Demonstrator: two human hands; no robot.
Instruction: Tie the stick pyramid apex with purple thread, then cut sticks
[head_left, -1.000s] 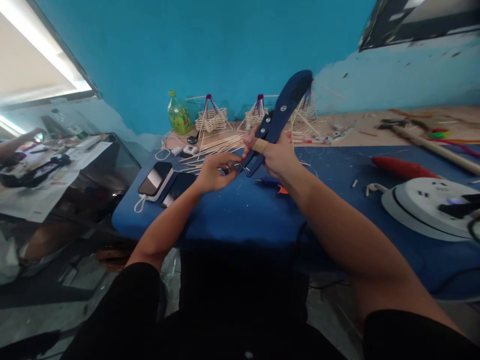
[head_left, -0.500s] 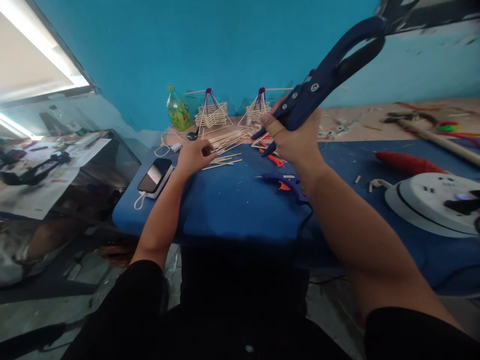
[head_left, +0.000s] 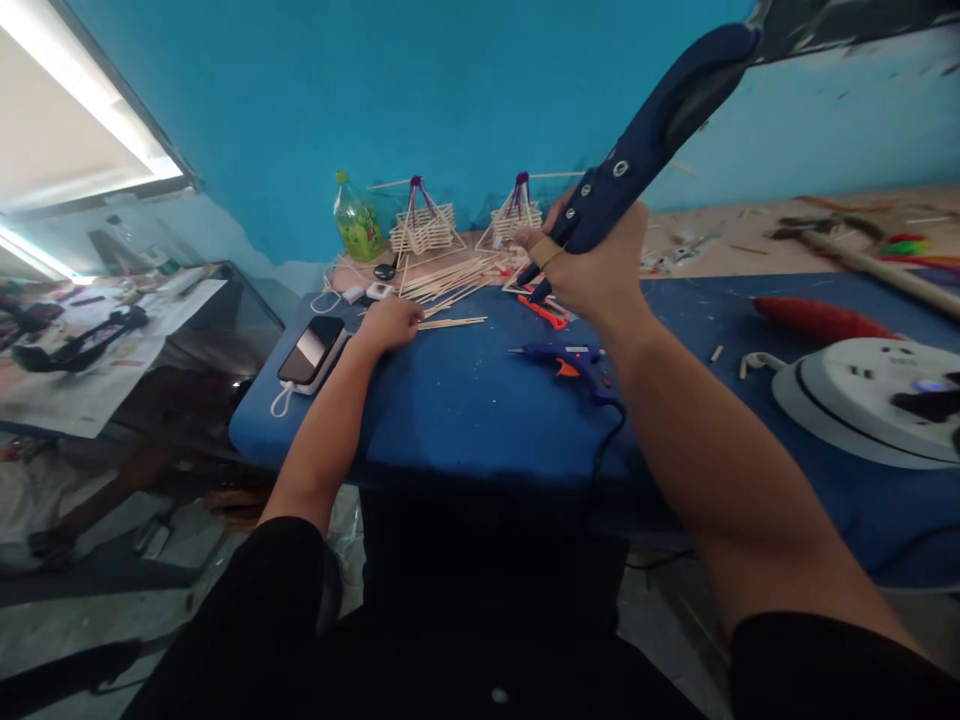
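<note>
My left hand (head_left: pixel 394 322) is closed, fingers pinched at the near ends of a few thin wooden sticks (head_left: pixel 457 322) lying on the blue table cover. My right hand (head_left: pixel 592 265) is wrapped round dark blue shears (head_left: pixel 619 170) with riveted sides. Their handles point up and away to the right, and their jaws point down to the left. A bandage-like tan strip circles one right finger. Below the jaws lies an orange utility knife (head_left: pixel 544 312). Nearer me rests a blue glue gun (head_left: pixel 562 358) with an orange trigger. More loose sticks (head_left: pixel 450 278) lie beyond my left hand.
Two small stick structures (head_left: pixel 424 230) with purple tops stand by the wall, near a green drink bottle (head_left: pixel 356 220). A phone (head_left: pixel 311 350) lies at left. At right are a white power strip (head_left: pixel 870 400) and a red tapered object (head_left: pixel 821 315). A person sits far left.
My left hand has turned and lowered onto the sticks, and its fingers have closed at their ends. The shears' handles have drawn closer together. The glue gun stays put.
</note>
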